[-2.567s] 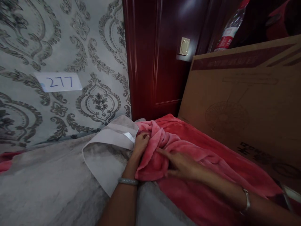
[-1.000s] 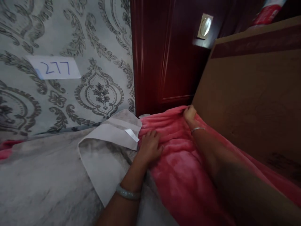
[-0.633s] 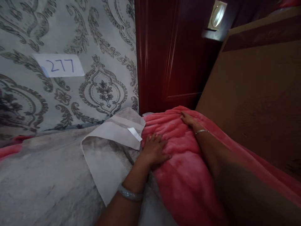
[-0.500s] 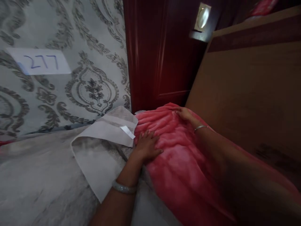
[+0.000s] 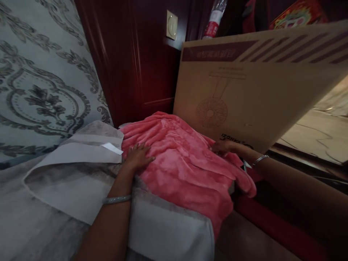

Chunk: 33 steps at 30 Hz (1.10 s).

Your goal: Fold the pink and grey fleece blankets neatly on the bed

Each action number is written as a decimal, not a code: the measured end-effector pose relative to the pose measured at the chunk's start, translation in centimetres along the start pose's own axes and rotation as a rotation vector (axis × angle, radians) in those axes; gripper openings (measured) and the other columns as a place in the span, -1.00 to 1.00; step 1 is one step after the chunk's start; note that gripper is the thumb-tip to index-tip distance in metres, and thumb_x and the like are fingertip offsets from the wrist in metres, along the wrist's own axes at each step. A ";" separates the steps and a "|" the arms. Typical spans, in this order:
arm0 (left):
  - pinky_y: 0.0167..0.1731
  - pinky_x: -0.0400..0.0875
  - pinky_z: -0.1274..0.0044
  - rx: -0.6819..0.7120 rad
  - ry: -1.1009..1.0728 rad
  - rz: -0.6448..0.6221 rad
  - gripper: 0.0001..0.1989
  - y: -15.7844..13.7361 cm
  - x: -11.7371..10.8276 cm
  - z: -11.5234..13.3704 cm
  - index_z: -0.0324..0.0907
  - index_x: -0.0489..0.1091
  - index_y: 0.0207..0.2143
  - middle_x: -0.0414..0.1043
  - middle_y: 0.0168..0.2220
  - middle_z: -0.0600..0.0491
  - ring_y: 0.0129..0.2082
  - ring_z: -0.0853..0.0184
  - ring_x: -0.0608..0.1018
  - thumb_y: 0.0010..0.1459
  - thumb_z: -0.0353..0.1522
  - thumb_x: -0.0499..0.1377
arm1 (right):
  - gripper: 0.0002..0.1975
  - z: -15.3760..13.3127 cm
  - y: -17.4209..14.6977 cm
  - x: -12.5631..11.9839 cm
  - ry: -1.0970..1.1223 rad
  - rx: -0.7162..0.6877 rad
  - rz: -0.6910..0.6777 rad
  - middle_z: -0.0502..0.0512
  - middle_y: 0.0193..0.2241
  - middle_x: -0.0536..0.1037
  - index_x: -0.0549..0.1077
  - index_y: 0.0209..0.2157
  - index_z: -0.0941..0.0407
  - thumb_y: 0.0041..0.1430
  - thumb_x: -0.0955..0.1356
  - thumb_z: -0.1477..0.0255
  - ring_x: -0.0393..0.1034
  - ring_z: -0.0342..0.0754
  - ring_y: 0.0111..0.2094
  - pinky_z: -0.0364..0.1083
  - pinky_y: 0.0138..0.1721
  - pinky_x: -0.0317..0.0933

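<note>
A plush pink blanket (image 5: 174,166) lies in folds across the middle, with its right side bunched. My left hand (image 5: 139,156) rests flat on its left edge, fingers spread. At the blanket's right edge, close to a cardboard box, my right hand (image 5: 222,146) has its fingers bent around the fabric; the fingertips are partly hidden. Left of the blanket, a grey cover (image 5: 73,156) is folded back to show its pale underside, and a small white tag (image 5: 112,148) lies on the fold.
The large cardboard box (image 5: 244,83) stands at the right, with a plastic bottle (image 5: 214,21) behind its top edge. A dark red wooden panel (image 5: 152,76) with a light-coloured plate (image 5: 172,25) rises behind the blanket. Patterned wallpaper (image 5: 46,98) covers the left wall. Red trim (image 5: 277,224) runs at the lower right.
The view has turned right, bringing more of the box into sight. My right hand has moved from the blanket's far end to its right edge, nearer me. My left hand stays on the blanket.
</note>
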<state>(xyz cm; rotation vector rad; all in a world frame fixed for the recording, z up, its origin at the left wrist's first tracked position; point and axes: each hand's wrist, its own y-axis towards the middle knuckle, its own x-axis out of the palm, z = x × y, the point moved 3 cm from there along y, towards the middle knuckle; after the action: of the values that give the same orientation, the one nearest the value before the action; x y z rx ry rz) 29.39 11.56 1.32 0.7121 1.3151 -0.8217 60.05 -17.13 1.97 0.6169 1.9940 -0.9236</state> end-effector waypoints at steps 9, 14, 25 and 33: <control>0.33 -0.07 0.00 0.013 0.024 0.016 -0.33 -0.2 -0.3 -0.2 -0.08 0.20 0.34 -0.03 0.45 -0.10 0.44 -0.05 -0.01 0.23 -0.06 0.13 | -0.82 1.4 -1.1 -2.7 -0.235 0.115 0.412 0.29 -0.33 0.61 0.60 -0.28 0.21 0.13 0.36 0.46 0.53 0.17 -0.19 -0.04 -0.21 0.35; 0.33 -0.07 0.00 0.014 0.034 0.002 -0.33 -0.3 -0.5 0.1 -0.07 0.19 0.34 -0.05 0.45 -0.09 0.44 -0.07 -0.01 0.24 -0.05 0.11 | -0.60 1.3 -1.3 -5.5 -0.287 0.218 0.679 0.56 -0.04 0.53 0.45 0.05 0.33 0.33 0.13 0.52 0.47 0.25 0.02 0.04 -0.08 0.31; 0.33 -0.07 0.00 0.016 0.052 0.002 -0.23 0.2 0.0 -0.1 -0.09 0.08 0.39 -0.04 0.45 -0.10 0.45 -0.05 -0.02 0.20 -0.01 0.11 | -0.59 0.9 -1.8 1.4 -0.280 0.079 0.667 0.49 0.05 0.48 0.37 0.10 0.31 0.34 0.09 0.57 0.43 0.16 0.05 0.02 0.02 0.27; 0.32 -0.03 0.03 0.010 0.043 0.040 -0.26 0.1 0.2 -0.3 -0.08 0.13 0.37 0.03 0.43 -0.11 0.43 -0.04 0.03 0.20 -0.02 0.11 | -0.51 -1.0 -4.1 7.4 -0.367 -0.314 0.502 0.23 0.25 0.38 0.38 0.24 0.09 0.35 0.20 0.29 0.23 0.12 0.26 0.11 0.22 0.16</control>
<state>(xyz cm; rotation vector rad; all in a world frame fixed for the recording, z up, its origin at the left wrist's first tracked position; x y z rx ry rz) 29.38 11.83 1.13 0.7652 1.3318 -0.7846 52.78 -18.25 -2.29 0.6692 1.5101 -0.3737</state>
